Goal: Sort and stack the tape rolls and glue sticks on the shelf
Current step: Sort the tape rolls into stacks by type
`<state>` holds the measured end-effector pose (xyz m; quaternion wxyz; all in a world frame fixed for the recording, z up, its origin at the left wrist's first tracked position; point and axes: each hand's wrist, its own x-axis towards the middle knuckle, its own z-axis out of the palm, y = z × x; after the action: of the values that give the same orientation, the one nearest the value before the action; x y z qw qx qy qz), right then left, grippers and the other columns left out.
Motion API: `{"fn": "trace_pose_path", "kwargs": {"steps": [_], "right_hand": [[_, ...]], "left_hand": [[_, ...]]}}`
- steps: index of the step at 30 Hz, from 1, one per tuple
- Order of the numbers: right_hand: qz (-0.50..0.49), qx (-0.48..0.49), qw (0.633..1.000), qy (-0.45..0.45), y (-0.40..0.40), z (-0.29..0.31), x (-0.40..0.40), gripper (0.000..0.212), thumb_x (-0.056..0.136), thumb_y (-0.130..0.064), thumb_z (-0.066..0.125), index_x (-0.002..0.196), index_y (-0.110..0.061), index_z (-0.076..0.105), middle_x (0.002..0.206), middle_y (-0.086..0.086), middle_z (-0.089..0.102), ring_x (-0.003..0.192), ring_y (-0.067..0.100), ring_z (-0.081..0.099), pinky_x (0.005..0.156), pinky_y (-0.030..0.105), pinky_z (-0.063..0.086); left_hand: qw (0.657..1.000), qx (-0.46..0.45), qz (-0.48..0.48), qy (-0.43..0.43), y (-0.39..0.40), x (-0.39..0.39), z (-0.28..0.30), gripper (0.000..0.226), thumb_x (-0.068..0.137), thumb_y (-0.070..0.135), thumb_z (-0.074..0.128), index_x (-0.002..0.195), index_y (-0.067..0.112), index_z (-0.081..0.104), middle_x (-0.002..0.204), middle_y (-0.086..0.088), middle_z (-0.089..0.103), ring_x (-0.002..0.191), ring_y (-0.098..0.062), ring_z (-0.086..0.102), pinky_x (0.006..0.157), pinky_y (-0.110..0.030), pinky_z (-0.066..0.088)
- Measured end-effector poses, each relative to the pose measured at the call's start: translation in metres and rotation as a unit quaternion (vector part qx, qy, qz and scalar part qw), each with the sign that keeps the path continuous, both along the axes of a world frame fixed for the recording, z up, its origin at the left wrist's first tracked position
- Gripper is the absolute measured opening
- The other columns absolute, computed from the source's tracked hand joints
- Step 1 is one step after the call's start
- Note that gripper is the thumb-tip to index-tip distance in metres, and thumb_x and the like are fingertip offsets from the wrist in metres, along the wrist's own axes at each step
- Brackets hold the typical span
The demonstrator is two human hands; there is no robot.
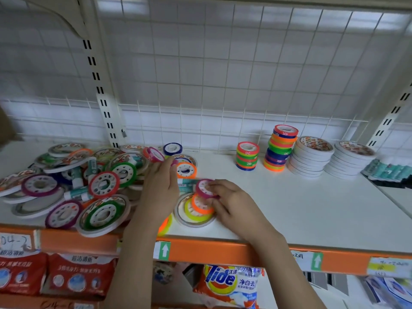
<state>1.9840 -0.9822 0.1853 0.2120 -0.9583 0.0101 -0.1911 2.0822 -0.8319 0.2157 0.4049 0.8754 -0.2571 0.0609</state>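
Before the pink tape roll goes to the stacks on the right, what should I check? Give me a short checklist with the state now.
1. Right hand pinches the small pink tape roll: ok.
2. Left hand holds nothing: cannot tell.
3. Short stack of small coloured rolls stands straight: ok.
4. Tall stack of small coloured rolls stands straight: not ok, it leans.
5. Bare white shelf between hand and stacks: ok.

We note a magenta tape roll tilted on edge, pinched at our right fingertips. Just below them an orange roll lies on a yellow roll. A glue stick lies flat between both hands' fingers.
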Motion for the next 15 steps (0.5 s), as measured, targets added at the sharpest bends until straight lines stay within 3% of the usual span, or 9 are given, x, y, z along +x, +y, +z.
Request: {"fn": "trace_pose_path", "kwargs": {"steps": [5,15], "right_hand": [[-0.085,-0.004,0.995,-0.049,-0.042,0.013,0.003,0.031,0.091,-0.015,0.055,0.119,-0.004,0.060,0.120,0.009,0.060,0.109,0.027,0.056,0.089,0.030,0.045],[-0.189,-0.085,0.978,0.022,-0.118,0.043,0.049,0.030,0.094,-0.010,0.047,0.120,-0.001,0.057,0.123,0.014,0.055,0.109,0.030,0.053,0.088,0.034,0.044]], "left_hand": [[0.997,0.000,-0.021,-0.081,-0.009,0.007,0.002,0.037,0.098,0.013,0.038,0.133,0.010,0.050,0.123,-0.014,0.056,0.115,-0.029,0.046,0.099,-0.040,0.037],[0.994,-0.020,-0.015,-0.102,-0.009,0.015,0.001,0.031,0.092,0.015,0.055,0.122,0.008,0.061,0.107,-0.013,0.065,0.102,-0.030,0.057,0.089,-0.047,0.048]]}}
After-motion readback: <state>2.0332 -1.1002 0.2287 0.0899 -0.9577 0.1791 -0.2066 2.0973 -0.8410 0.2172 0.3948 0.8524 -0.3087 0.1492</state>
